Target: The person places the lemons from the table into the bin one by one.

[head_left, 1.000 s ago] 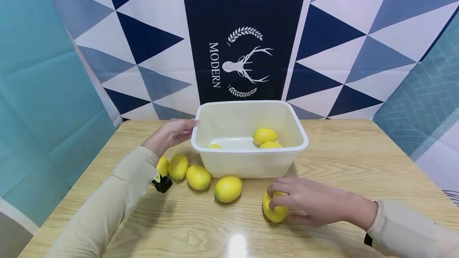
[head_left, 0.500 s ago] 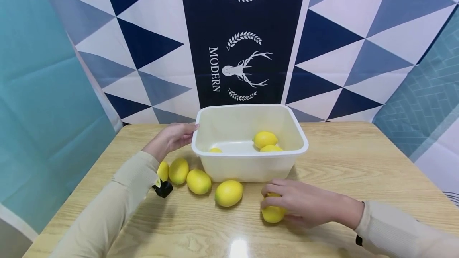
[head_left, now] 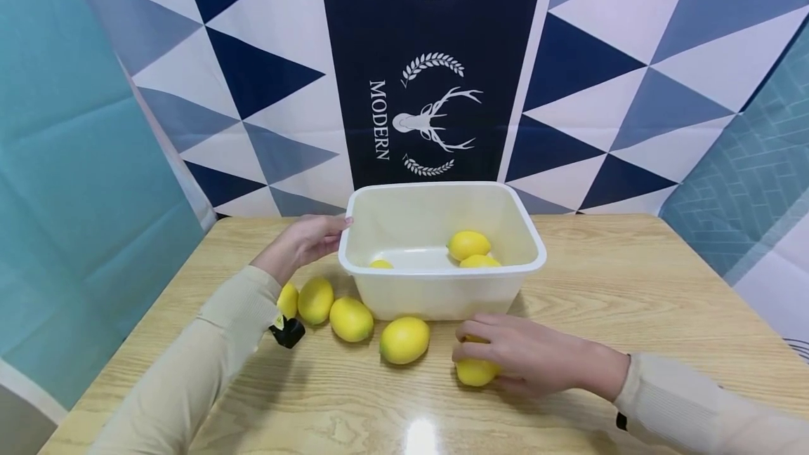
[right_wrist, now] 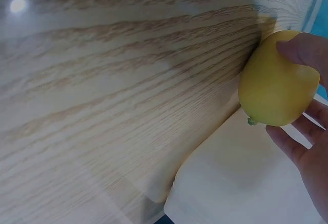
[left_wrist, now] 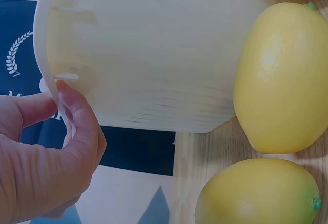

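My left hand (head_left: pixel 305 246) pinches the left rim of a white plastic bin (head_left: pixel 436 297) between thumb and fingers; the left wrist view shows this grip up close. In front of the bin, at its right, my right hand (head_left: pixel 537 355) holds a yellow lemon (head_left: pixel 475 373) on or just above the table. The right wrist view has that lemon (right_wrist: pixel 277 80) between thumb and fingers, its small green tip showing. Inside the bin lie a lemon (head_left: pixel 469 244) and another lemon (head_left: pixel 480 262) at the right, plus a partly hidden lemon (head_left: pixel 380 265) at the left.
Several lemons line the bin's front left on the wooden table (head_left: pixel 341 399): a front lemon (head_left: pixel 404 340), a second lemon (head_left: pixel 351 319), a third lemon (head_left: pixel 315 300), and one partly behind the left wrist. A patterned cloth (head_left: pixel 265 90) hangs behind the table.
My right hand has shifted slightly left with its fingers around the lemon, and the lemon has moved left with it. My left hand stays on the bin's rim.
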Tool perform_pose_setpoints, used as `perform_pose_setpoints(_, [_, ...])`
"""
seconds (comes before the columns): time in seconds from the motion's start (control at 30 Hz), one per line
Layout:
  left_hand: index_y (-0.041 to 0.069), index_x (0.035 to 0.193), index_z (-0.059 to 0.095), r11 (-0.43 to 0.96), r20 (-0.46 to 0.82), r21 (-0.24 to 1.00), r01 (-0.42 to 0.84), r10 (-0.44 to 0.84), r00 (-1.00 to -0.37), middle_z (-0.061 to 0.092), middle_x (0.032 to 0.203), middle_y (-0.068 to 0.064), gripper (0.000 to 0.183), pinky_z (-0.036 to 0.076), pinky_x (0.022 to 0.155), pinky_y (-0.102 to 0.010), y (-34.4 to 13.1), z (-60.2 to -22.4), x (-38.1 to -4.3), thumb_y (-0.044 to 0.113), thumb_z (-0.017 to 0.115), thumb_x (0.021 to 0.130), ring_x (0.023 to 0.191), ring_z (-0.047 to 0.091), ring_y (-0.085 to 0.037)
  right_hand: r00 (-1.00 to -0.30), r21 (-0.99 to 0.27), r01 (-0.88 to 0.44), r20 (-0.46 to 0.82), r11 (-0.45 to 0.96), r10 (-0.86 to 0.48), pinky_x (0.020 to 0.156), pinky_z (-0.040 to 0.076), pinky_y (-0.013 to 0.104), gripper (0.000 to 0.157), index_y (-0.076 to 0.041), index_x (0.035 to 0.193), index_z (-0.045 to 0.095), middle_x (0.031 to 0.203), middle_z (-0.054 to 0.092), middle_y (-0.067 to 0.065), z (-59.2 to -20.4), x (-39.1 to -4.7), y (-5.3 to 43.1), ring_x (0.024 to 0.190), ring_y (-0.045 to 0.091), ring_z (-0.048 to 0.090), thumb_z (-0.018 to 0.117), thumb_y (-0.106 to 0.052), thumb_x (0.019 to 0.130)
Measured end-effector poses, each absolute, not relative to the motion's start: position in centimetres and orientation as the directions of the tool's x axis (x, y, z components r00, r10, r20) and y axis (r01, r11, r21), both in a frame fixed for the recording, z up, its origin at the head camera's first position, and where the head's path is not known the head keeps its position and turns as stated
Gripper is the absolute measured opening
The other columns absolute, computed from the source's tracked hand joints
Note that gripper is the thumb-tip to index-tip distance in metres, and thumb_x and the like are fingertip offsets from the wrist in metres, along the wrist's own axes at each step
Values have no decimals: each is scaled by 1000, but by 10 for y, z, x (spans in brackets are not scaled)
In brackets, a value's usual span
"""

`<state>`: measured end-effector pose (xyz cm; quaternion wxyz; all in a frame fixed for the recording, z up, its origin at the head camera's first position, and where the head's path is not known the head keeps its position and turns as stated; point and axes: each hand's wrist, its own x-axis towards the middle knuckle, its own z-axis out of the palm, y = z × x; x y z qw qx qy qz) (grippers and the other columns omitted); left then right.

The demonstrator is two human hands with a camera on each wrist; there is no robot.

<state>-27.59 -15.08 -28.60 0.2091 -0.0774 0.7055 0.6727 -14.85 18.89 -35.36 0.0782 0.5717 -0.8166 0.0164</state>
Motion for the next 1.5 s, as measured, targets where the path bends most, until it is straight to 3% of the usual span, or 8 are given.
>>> perform_pose_setpoints(0.23, [-4,143,42,90,-386,923,-375,184,-904,55,115,-5,49,48,108,-25,-151,-282,-275,17,54,100,88,61,-6,-318,34,-944,166,328,-933,90,53,29,60,-22,123,55,118,54,-6,-355,-154,185,103,8,52,78,-12,68])
perform_pose_setpoints(0.37, [-4,144,41,89,-391,920,-381,181,-902,54,116,-5,49,42,115,-29,-151,-282,-274,16,53,100,88,60,-6,-304,46,-948,168,315,-938,89,53,29,61,-22,122,54,118,54,-6,-356,-155,183,104,9,51,77,-10,67])
perform_pose_setpoints(0.7, [-1,144,43,124,-406,913,-390,163,-899,55,119,-5,48,44,112,-27,-148,-279,-277,19,53,101,95,59,-8,-332,40,-940,106,338,-937,83,50,25,58,-23,116,55,107,51,-6,-347,-157,184,97,10,49,79,-16,63])
perform_pose_setpoints(1.0, [-3,143,42,99,-410,912,-399,171,-896,53,122,-7,49,44,113,-27,-148,-282,-277,16,54,100,88,60,-6,-370,12,-928,68,372,-926,78,47,22,56,-24,111,56,102,51,-9,-340,-155,189,92,6,46,82,-20,62])
perform_pose_setpoints(1.1, [-4,144,42,98,-405,914,-393,172,-898,53,120,-7,50,50,105,-23,-148,-283,-277,16,54,100,87,61,-6,-378,12,-925,67,380,-923,77,46,20,56,-23,109,56,99,50,-9,-337,-154,191,89,5,44,83,-21,60])
perform_pose_setpoints(1.3, [-4,144,41,96,-405,914,-394,168,-899,53,117,-6,50,55,77,-12,-148,-283,-276,17,54,100,84,60,-5,-387,-4,-922,72,387,-919,74,41,18,54,-23,105,56,93,45,-10,-329,-153,195,85,4,42,83,-21,58])
perform_pose_setpoints(1.5, [-3,144,43,104,-407,913,-395,151,-901,57,114,-4,50,52,100,-21,-147,-285,-276,18,55,100,83,62,-4,-430,-28,-903,23,429,-903,73,42,21,57,-24,105,57,92,45,-10,-317,-152,197,86,6,42,88,-23,58])
